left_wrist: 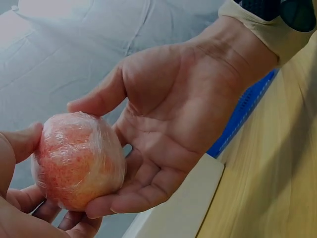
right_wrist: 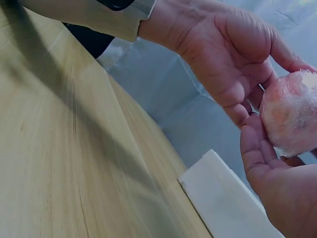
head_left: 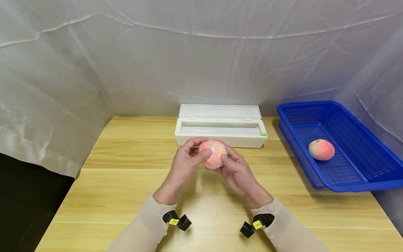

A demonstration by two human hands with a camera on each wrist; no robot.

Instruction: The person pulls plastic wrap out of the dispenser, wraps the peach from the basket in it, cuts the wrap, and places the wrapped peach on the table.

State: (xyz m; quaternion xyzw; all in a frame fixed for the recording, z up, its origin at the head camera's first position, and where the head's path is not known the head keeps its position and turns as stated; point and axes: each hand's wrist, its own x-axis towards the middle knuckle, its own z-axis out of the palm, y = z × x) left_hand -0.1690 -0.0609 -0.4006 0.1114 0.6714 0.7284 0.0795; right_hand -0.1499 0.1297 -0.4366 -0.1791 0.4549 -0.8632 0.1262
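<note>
The right wrist view crops the wrapped fruit [right_wrist: 290, 116]; the head view cuts off the blue basket [head_left: 349, 154] by the right edge of the bench [head_left: 126, 196].

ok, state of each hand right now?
Left hand: holding the round pink-and-yellow fruit wrapped in clear plastic film.
Right hand: holding that same fruit from the other side.

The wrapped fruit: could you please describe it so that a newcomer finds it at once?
On the wooden table stands an open white box. In front, the left hand and right hand hold the wrapped fruit, reddish under clear film, whereas the other fruit lies in the blue basket.
</note>
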